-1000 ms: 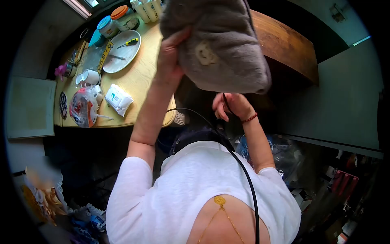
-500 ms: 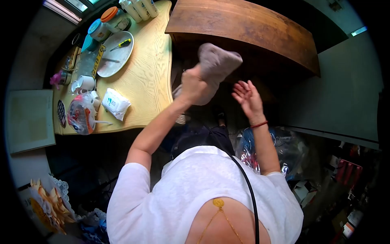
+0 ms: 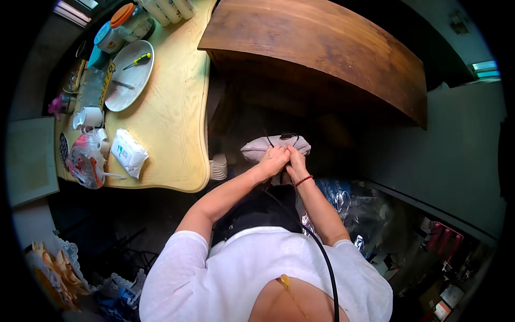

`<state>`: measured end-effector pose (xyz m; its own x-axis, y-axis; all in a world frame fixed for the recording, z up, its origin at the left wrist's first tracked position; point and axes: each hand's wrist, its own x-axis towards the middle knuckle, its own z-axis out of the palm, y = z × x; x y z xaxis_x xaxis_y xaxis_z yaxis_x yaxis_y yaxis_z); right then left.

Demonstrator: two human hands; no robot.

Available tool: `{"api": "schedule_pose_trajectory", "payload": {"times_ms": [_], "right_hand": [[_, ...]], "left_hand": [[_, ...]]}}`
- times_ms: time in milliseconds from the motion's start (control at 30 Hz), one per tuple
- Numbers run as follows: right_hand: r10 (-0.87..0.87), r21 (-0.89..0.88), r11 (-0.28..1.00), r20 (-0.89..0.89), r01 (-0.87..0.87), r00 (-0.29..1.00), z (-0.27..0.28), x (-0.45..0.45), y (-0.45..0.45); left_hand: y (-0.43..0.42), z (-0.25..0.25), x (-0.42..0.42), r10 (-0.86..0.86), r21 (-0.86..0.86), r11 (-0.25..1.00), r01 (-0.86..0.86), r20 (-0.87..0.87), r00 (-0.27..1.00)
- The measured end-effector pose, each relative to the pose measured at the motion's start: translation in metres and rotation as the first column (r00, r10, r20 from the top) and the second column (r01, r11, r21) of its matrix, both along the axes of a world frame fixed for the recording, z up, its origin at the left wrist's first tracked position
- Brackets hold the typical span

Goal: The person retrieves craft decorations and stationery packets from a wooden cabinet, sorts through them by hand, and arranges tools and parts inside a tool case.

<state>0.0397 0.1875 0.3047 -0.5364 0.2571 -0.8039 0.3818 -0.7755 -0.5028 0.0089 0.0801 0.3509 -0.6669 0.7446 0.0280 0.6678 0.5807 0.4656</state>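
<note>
Left hand (image 3: 273,160) and right hand (image 3: 296,161) meet, fingers bunched against soft pale-grey fabric pouch (image 3: 259,148), beyond dark-trousered lap (image 3: 252,216); can't tell what's pinched. Probably fiddly two-handed work near thin black cord (image 3: 269,139); next move needs steady pouch.

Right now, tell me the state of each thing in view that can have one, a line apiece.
Left hand: fingers bent, grip hidden
Right hand: fingers bent, touching left hand, grip hidden
Plush cushion: partly covered by both hands
Orange-lidded jar: lid on
Blue-lidded jar: lid on
Screwdriver: lying on plate
White soft pack: lying on table, flap unclear
</note>
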Motion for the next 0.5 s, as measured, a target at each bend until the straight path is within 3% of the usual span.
{"api": "schedule_pose_trajectory", "payload": {"times_ms": [33,67,133,167,200,233,300,400,500], "right_hand": [[-0.030,-0.014,0.999,0.008,0.030,1.000,-0.018,-0.003,0.005],[-0.016,-0.013,1.000,0.019,0.017,1.000,-0.038,-0.009,0.010],[0.029,0.353,0.934,0.090,-0.059,0.996,-0.077,-0.022,0.018],[0.143,0.570,0.789,0.193,-0.229,0.971,-0.081,-0.034,0.024],[0.259,0.640,0.677,0.254,-0.362,0.932,-0.125,-0.042,0.039],[0.361,0.693,0.540,0.321,-0.477,0.876,-0.172,-0.049,0.059],[0.397,0.826,0.170,0.443,-0.538,0.804,-0.209,-0.068,0.085],[0.480,0.667,-0.342,0.730,-0.662,0.487,-0.257,-0.101,0.133],[0.434,0.535,-0.589,0.842,-0.606,0.320,-0.278,-0.117,0.177]], "left_hand": [[0.003,-0.011,-0.004,0.000,0.042,0.999,-0.003,0.062,0.998],[0.007,-0.020,-0.005,0.015,-0.058,0.998,-0.002,0.215,0.976],[0.008,-0.046,-0.002,0.065,-0.010,0.998,-0.065,0.221,0.973],[0.008,-0.060,-0.001,0.104,0.037,0.993,-0.114,0.217,0.971],[0.006,-0.074,-0.002,0.119,-0.062,0.993,-0.103,0.366,0.923],[0.002,-0.091,0.002,0.192,-0.011,0.979,-0.203,0.378,0.906],[-0.011,-0.109,0.002,0.315,0.021,0.931,-0.364,0.457,0.832],[-0.037,-0.145,0.002,0.477,0.006,0.843,-0.538,0.454,0.753],[-0.063,-0.170,-0.004,0.622,-0.040,0.739,-0.672,0.424,0.658]]}}
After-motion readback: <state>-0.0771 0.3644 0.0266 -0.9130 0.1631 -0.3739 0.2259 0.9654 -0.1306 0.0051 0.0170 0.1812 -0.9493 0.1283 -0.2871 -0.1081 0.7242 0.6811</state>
